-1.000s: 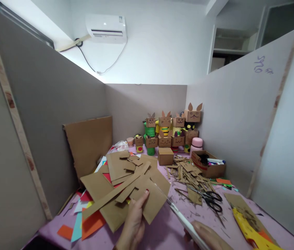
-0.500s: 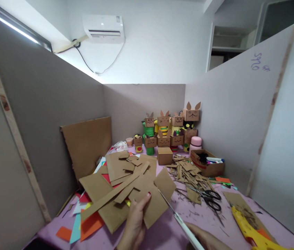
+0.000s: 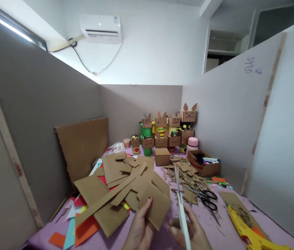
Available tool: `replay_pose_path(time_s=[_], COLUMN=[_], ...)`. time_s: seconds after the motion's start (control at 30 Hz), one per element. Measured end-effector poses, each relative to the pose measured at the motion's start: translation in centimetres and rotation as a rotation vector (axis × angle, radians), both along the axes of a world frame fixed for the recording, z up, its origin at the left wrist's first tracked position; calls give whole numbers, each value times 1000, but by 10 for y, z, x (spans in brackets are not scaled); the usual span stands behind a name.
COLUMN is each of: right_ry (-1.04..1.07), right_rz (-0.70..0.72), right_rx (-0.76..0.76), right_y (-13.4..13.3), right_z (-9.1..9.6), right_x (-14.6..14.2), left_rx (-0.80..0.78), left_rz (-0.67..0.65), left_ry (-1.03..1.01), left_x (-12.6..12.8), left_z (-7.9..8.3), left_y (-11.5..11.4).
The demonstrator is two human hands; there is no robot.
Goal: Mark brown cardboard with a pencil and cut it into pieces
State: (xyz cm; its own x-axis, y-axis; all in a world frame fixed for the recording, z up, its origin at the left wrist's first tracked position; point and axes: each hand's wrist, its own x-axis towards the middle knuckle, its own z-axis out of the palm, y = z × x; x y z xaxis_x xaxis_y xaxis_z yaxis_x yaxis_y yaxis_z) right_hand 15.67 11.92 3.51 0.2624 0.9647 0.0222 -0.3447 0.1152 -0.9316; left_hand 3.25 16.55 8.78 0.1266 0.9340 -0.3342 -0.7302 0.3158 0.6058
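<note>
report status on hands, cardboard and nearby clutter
Left hand gripping cardboard piece. Right hand holding white-handled cutting tool, clear of it. Beyond: cardboard scraps, black-handled scissors.

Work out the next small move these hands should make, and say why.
Perhaps the left hand should turn the cardboard piece to bring an edge toward the white-handled tool. That hand pinches the piece under its thumb, while the right hand holds the tool with its narrow end pointing away, toward the cardboard scraps, and apart from the piece.

Bare left grip (image 3: 144, 222) with dark red thumbnail polish (image 3: 150, 199)
</note>
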Motion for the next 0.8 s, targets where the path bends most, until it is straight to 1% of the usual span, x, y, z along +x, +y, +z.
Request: replay_pose_path(time_s=[0.1,0.2,0.23,0.3,0.37,0.4,0.47,0.5,0.57,0.6,0.63,0.7,0.77,0.8], right_ry=[30,18,3,-62,-221,-341,-580,-683,-839,-878,-892,-859,-761,-708], right_rz=[-18,-31,-22,57,223,273,391,432,435,439,433,408,320,262], right_rx=[42,53,58,73,76,45,34,48,91,100,105,108,113,110], right_y=[9,14,15,13,8,5,-2,-5,-7,-6,-4,2,11,14], right_z=[7,15,19,30,47,58,80,91,108,114,117,115,107,101], right_x=[-5,7,13,30,47,55,68,72,78,80,81,83,84,85], left_rx=[-28,-63,-43,35,99,111,124,133,162,177,190,217,253,268], left_rz=[-52,-111,-155,-278,-385,-405,-393,-380,-373,-387,-414,-489,-544,-546], left_ry=[-24,-104,-154,-252,-271,-236,-89,-10,103,130,145,182,228,244], left_x=[7,6,3,-5,-14,-17,-21,-21,-20,-19,-18,-16,-14,-14], left_z=[-5,-3,-1,5,10,12,12,11,9,8,8,7,6,5], left_y=[-3,-3,-2,-1,2,3,4,4,1,0,-2,-5,-7,-8])
